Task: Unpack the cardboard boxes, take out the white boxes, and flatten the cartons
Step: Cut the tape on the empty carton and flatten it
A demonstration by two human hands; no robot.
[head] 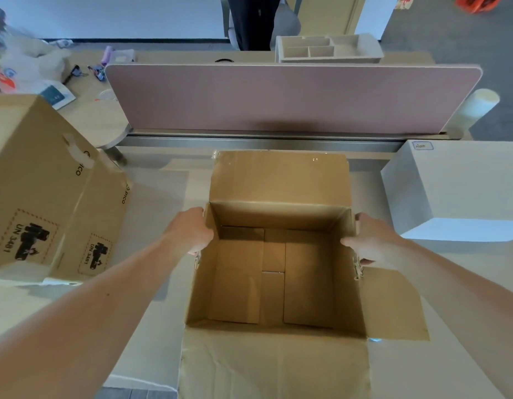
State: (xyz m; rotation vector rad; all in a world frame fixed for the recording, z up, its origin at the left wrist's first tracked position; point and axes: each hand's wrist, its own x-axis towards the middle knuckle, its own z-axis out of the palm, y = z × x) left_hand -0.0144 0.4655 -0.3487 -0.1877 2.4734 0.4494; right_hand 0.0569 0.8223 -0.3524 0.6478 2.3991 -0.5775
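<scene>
Soft, even light is falling, seemingly from above, leaving the carton point(278, 216) interior shadowed. The wide lens is bending the edges and blurring the top-left clutter point(24, 67).

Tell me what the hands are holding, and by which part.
The open cardboard carton: left hand grips the top edge of its left wall, right hand the top edge of its right wall.

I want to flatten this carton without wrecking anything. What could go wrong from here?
The bottom flaps are closed, so squeezing the open carton between left hand and right hand may buckle or tear it. The white box stands close on the right; the spread right flap could knock it if swung.
</scene>
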